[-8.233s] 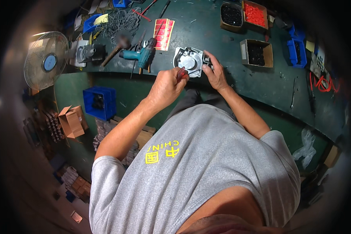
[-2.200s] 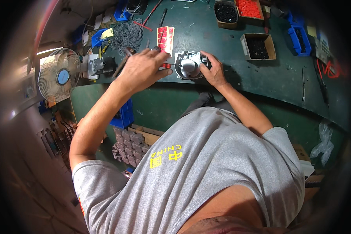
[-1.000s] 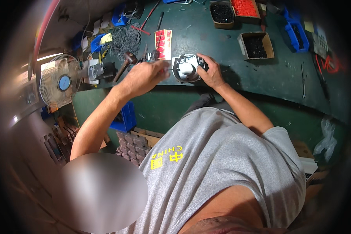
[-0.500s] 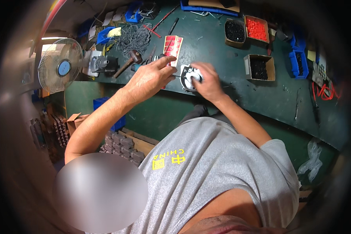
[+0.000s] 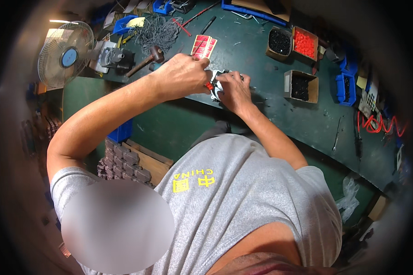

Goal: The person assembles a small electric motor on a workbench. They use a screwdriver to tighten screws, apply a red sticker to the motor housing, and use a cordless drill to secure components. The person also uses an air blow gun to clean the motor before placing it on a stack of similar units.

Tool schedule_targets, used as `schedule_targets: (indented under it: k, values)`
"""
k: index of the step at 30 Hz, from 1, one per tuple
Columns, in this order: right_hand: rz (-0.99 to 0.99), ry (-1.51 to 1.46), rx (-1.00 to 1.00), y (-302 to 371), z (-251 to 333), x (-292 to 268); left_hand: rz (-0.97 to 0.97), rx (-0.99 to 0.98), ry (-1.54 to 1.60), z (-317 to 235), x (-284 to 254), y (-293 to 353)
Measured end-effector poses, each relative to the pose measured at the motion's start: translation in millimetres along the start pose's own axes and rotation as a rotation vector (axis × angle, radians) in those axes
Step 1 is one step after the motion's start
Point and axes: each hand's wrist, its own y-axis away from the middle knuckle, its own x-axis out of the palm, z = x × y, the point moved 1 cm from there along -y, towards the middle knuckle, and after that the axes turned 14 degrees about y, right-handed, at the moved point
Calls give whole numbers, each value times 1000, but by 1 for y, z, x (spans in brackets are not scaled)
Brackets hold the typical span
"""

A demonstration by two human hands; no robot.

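On the bench's near edge lies a white-and-black part [image 5: 217, 94] with an uneven rim, largely covered by my hands. My right hand [image 5: 234, 91] grips it from the right with bent fingers. At its left side my left hand [image 5: 183, 75] is closed, thumb and fingers drawn together. A small red piece [image 5: 209, 85] shows below the left fingers, against the white part; its kind is not clear. Whatever the left hand holds is mostly hidden by its back. Just beyond that hand is a red-and-yellow label sheet [image 5: 203, 47].
Left of my hands are a mallet [image 5: 157, 54], a grey machine part [image 5: 117, 56], tangled wire [image 5: 156, 34] and a fan [image 5: 69, 58]. To the right stand boxes of black pieces [image 5: 300, 87] and red caps [image 5: 304, 43], blue bins [image 5: 345, 89] and a red coiled cord [image 5: 376, 123].
My left hand has moved in against the part, its elbow swinging outward. The right hand, blurred before, now rests on the part. A red piece now shows between them. The view has shifted slightly.
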Motion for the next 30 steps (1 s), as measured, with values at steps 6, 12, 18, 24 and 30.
schedule_targets:
  k: [6, 12, 18, 24, 30]
  values:
    - [100, 112, 4, -6, 9, -6, -239, -195, 339, -9, 11, -10]
    - [-14, 41, -12, 2, 1, -2, -281, -706, 1784, 15, 40, -16]
    - [-43, 45, -23, 0, 2, 2, -290, -289, 1051, 10, 31, 6]
    - [-21, 58, -18, 0, 5, 1, -369, 105, 448, 5, 25, 17]
    - [45, 114, 3, -3, 6, 5, -429, -111, 364, -1, 24, -1]
